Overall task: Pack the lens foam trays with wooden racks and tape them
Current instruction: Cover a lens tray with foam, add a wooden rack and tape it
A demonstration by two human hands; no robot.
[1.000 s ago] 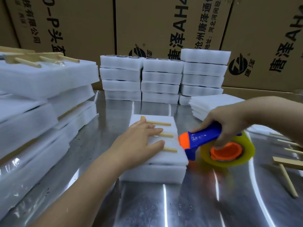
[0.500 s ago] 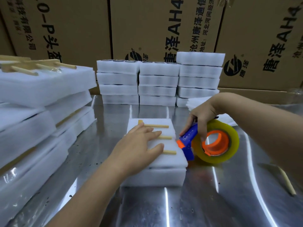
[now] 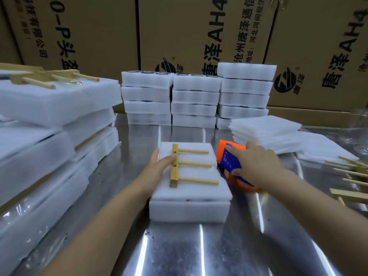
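Lens foam trays (image 3: 189, 208), two white slabs stacked at the middle of the steel table (image 3: 179, 253), topped by a wooden rack (image 3: 174, 166) lying flat, crossbar to the left, three dowels pointing right. Left hand (image 3: 159, 168) flat against the stack's left edge, fingers straight, thumb against the crossbar, clasping nothing. Right hand (image 3: 256, 164) wrapped round the blue-and-orange tape dispenser (image 3: 229, 156), pressed to the stack's right edge just past the dowel tips; a glint of clear tape (image 3: 211, 167) near the tip of the middle dowel. Likely light and soft, this foam: easy to dent under a fingertip, quick to skate on polished steel, apt to shift slab over slab unless pinned from above. Rack stiff but loose, probably free to slide until taped down. Best held with a flat palm on the crossbar and top face, or by both long sides at once, never by a corner. Lenses inside not visible, so best treated as fragile. Behind, more foam stacks (image 3: 195, 100) before cardboard cartons (image 3: 199, 36); spare racks (image 3: 350, 176) at far right.
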